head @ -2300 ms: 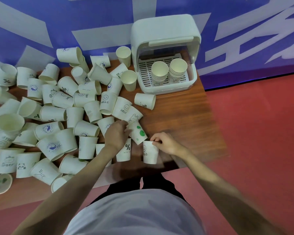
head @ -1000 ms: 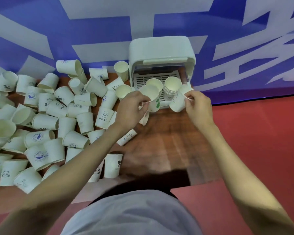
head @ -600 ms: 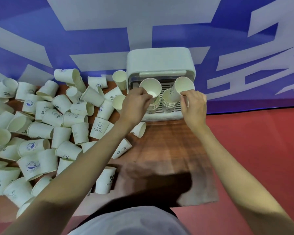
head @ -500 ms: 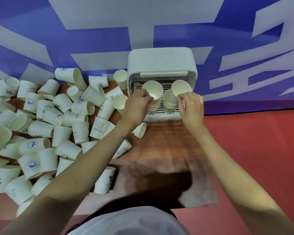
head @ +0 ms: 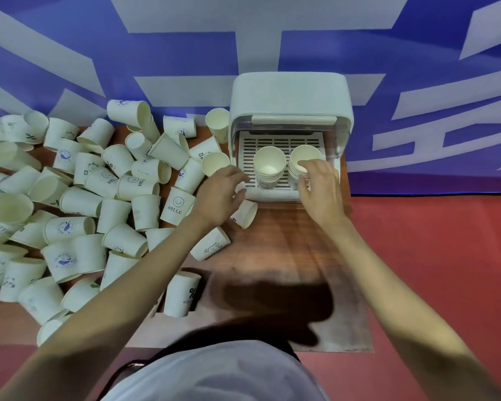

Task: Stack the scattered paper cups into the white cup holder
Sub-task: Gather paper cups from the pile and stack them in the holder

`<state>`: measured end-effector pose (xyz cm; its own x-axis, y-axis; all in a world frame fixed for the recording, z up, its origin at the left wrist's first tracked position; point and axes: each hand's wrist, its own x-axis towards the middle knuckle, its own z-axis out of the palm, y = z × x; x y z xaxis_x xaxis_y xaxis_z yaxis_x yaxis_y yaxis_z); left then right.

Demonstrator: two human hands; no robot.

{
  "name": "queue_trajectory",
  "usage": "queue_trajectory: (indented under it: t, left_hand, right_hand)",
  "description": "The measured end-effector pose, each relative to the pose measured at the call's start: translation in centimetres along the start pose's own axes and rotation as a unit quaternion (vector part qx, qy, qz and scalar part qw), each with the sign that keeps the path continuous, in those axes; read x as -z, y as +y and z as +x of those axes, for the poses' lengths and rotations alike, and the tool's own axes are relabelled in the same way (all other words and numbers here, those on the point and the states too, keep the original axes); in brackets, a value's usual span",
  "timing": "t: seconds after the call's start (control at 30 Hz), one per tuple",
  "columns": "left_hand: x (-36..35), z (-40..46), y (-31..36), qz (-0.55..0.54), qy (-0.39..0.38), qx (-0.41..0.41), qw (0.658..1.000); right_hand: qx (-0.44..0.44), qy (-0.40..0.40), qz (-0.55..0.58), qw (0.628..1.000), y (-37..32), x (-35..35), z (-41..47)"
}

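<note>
- Head camera looked down on a wooden table (head: 284, 244) against a blue and white wall (head: 185, 39), with red floor (head: 446, 270) to the right.
- At the back of the table I saw the white cup holder (head: 290, 94), its lid raised and a slotted tray (head: 281, 141) showing inside.
- Two stacks stood upright on that tray: the left stack (head: 269, 169) and, just beside it, the right stack (head: 302, 160).
- My right hand (head: 320, 186) was at the right stack, fingertips (head: 304, 164) touching its top rim. The fingers were bent over the cups, but I could not tell whether they pinched the stack or merely rested on it.
- My left hand (head: 220, 198) hovered in front of the holder's left corner, fingers loosely spread and holding nothing. It was clear of the left stack.
- One cup (head: 245, 212) lay on its side just under that hand, by the holder's front edge.
- A bunny-print cup (head: 210, 246) lay tipped nearer to me, beside my left forearm.
- A cup marked with a percent sign (head: 181, 293) stood upside down near the table's front edge.
- The scattered paper cups (head: 78, 204) covered the left half of the table, most on their sides, some upright, one printed HELLO with a smiley (head: 176, 205).
- Two open cups (head: 217, 127) stood upright just left of the holder.
</note>
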<state>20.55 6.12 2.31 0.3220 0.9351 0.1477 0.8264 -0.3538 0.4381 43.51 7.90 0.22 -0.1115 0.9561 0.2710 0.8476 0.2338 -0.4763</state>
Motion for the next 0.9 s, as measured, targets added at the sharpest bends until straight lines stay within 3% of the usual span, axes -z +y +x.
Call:
queue_trajectory:
  t: [0.17,0.43,0.6,0.9]
  left_hand:
    - [1.3,-7.5,-2.6,-0.013,-0.055,0.035,0.998]
    - [2.4,-16.0,-4.6,0.01,-0.21,0.059,0.976]
    - [1.9,-17.3,-5.6,0.035,-0.228,0.099,0.968]
    - [1.8,-18.2,-6.3,0.046,-0.258,0.105,0.959]
  right_hand:
    - [0.014,-0.048,0.061,0.997,-3.9,-1.4,-3.4]
    - [-0.126,-0.184,0.084,0.971,-9.1,-6.7,-8.4]
    - [-0.21,-0.145,0.093,0.962,-10.3,-8.6,-7.9]
    - [-0.332,-0.146,0.145,0.921,-10.3,-10.2,-5.8]
